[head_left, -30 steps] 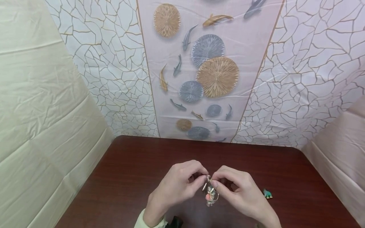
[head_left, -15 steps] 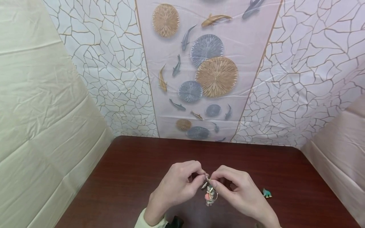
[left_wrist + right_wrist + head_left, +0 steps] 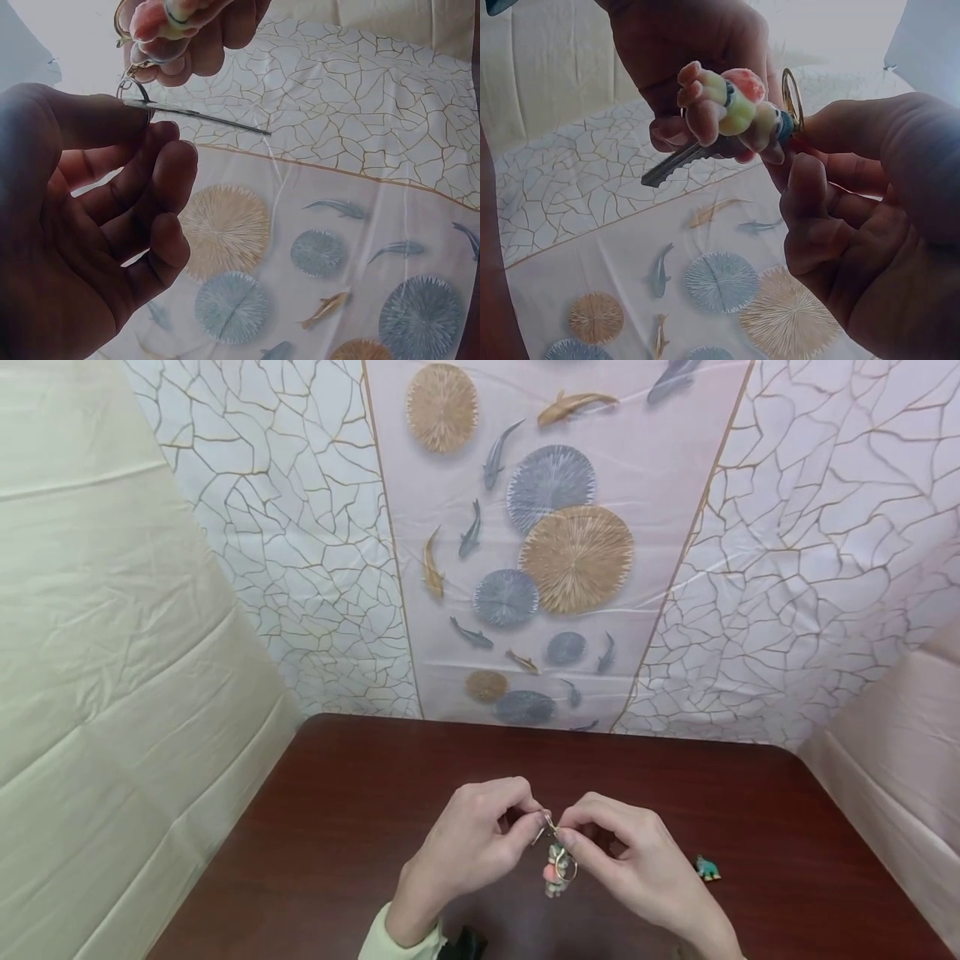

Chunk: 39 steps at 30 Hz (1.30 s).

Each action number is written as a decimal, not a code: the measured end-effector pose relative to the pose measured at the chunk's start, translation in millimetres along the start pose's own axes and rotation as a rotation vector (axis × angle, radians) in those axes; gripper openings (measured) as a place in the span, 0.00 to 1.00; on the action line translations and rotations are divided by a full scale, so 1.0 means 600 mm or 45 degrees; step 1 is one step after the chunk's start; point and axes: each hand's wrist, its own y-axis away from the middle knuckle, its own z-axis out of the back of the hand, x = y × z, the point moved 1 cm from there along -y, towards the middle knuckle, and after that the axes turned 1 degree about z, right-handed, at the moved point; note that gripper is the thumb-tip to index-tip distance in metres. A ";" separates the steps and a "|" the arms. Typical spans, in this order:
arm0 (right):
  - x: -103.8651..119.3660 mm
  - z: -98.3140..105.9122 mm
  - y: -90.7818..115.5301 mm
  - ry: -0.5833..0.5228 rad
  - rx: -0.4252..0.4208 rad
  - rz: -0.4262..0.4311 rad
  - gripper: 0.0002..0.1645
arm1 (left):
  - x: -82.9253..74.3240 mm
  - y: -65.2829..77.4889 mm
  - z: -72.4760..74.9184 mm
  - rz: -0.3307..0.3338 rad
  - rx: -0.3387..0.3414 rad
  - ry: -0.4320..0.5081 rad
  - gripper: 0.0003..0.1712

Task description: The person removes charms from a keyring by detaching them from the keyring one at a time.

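Observation:
My left hand (image 3: 476, 835) pinches a metal key (image 3: 225, 122) by its head, at a thin ring, between thumb and forefinger. The key's toothed blade shows behind the charm in the right wrist view. Just to the right, my right hand (image 3: 633, 860) pinches the top of a figurine keychain (image 3: 735, 112) between thumb and fingers. Its small pale figure, with a coral-pink part and a dark blue band, dangles below the fingertips in the head view. Beside it hangs a larger gold ring (image 3: 799, 97). Fingertips partly cover the link between key and keychain.
A small teal-green animal figure (image 3: 707, 868) lies on the dark red-brown table (image 3: 360, 777), right of my right hand. A dark object (image 3: 467, 942) shows beside my left sleeve. Patterned cloth (image 3: 322, 568) stands behind the table, and plain fabric hangs on both sides.
Both hands stay nearly in place with their pinches kept. The key between the left fingers has tilted a little, and the left fingertips have shifted slightly at the ring.

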 end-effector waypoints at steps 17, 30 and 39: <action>-0.019 -0.018 -0.002 -0.044 -0.027 -0.180 0.13 | 0.004 -0.003 -0.011 0.130 -0.107 -0.127 0.12; -0.011 -0.020 -0.003 -0.068 0.030 -0.175 0.11 | 0.004 -0.005 -0.015 0.153 -0.136 -0.060 0.12; -0.011 -0.016 0.001 -0.080 0.068 -0.146 0.11 | 0.006 -0.004 -0.010 0.251 -0.135 0.018 0.10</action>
